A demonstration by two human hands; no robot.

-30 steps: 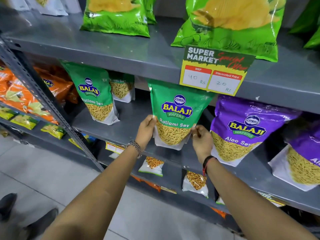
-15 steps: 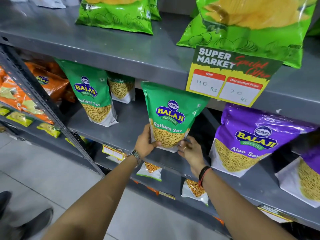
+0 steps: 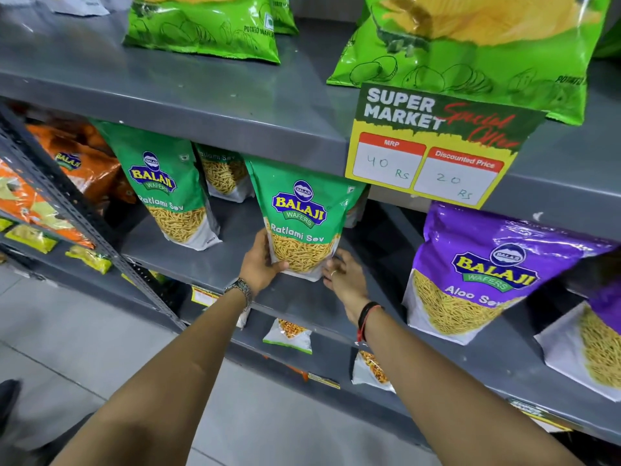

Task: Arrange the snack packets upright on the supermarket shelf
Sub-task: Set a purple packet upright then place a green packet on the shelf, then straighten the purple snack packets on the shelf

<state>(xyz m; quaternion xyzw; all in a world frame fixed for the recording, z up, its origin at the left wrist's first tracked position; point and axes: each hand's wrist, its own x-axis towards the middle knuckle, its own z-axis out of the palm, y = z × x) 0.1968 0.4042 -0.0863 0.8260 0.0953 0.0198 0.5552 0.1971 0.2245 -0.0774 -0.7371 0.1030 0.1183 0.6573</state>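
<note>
On the grey middle shelf point(image 3: 208, 264), a green "Balaji Wafers Ratlami Sev" packet point(image 3: 302, 220) stands upright, left hand point(image 3: 260, 264) gripping its bottom corner, right hand point(image 3: 342, 277) loosely open at the other.

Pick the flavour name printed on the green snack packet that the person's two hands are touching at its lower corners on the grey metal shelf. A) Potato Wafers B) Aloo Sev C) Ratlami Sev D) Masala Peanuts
C: the green Balaji packet, with the left hand gripping its lower corner and the right hand at the other, reads "Ratlami Sev" under the logo.
</note>
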